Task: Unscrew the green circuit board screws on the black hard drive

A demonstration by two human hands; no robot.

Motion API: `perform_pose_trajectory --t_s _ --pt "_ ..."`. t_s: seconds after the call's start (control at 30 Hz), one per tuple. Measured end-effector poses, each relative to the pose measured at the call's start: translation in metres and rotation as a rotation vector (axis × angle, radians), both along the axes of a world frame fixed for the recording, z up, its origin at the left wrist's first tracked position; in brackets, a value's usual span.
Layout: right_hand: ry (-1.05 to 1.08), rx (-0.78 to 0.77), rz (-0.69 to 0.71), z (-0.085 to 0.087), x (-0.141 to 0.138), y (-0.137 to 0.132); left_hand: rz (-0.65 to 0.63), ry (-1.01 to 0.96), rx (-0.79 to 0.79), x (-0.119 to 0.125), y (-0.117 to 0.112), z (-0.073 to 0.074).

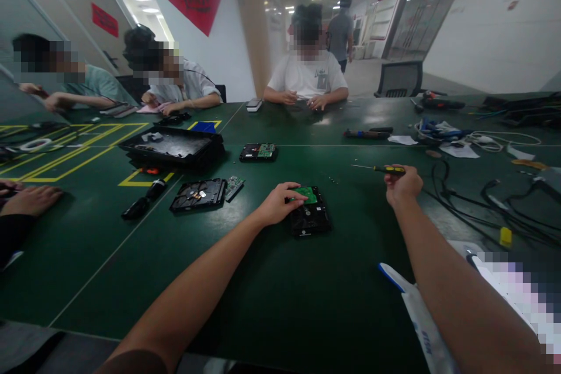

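A black hard drive (310, 223) lies on the green table in front of me, with a green circuit board (310, 194) at its far end. My left hand (280, 204) is closed at the board's left edge, thumb and fingers on it. Whether the board is lifted off the drive I cannot tell. My right hand (403, 187) grips a yellow-and-black screwdriver (390, 170), its shaft pointing left above the table. Several tiny screws (333, 180) lie between the drive and the screwdriver.
Left of me are another hard drive (199, 194), a loose circuit board (234, 188), a black electric screwdriver (144, 198) and a black tray (173, 146). A third drive (258, 152) lies farther back. Black cables (464, 198) spread at right. Several people sit around the table.
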State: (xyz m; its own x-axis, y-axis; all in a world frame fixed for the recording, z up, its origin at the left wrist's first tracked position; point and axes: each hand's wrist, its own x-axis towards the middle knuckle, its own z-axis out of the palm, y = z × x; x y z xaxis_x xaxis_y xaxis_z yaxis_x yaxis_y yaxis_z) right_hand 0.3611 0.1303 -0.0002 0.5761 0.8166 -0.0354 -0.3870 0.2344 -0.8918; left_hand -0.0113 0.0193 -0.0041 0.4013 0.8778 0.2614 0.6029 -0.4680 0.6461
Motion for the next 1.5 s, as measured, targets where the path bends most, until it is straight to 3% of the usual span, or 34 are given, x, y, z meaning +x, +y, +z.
perform_pose_trajectory --t_s 0.27,0.47,0.7,0.8,0.97,1.3,1.5 --pt "-0.002 -0.018 0.001 0.000 0.018 0.006 -0.005 -0.004 0.010 0.000 -0.001 0.001" --pt "-0.064 0.060 0.048 0.013 -0.003 -0.001 -0.007 0.011 0.008 0.000 0.001 0.001" --pt "-0.319 0.192 0.228 0.056 -0.057 -0.027 -0.025 0.020 -0.009 0.006 0.000 0.010" --pt "-0.444 0.233 0.388 0.079 -0.078 -0.045 -0.031 0.023 0.008 0.010 0.001 0.011" --pt "-0.643 0.219 0.609 0.094 -0.105 -0.069 -0.050 0.017 0.047 0.011 0.002 0.011" --pt "-0.716 0.276 0.531 0.104 -0.110 -0.073 -0.132 0.018 0.018 0.000 0.004 0.006" --pt "-0.778 0.289 0.533 0.122 -0.114 -0.068 -0.156 -0.003 0.008 -0.002 0.008 0.003"
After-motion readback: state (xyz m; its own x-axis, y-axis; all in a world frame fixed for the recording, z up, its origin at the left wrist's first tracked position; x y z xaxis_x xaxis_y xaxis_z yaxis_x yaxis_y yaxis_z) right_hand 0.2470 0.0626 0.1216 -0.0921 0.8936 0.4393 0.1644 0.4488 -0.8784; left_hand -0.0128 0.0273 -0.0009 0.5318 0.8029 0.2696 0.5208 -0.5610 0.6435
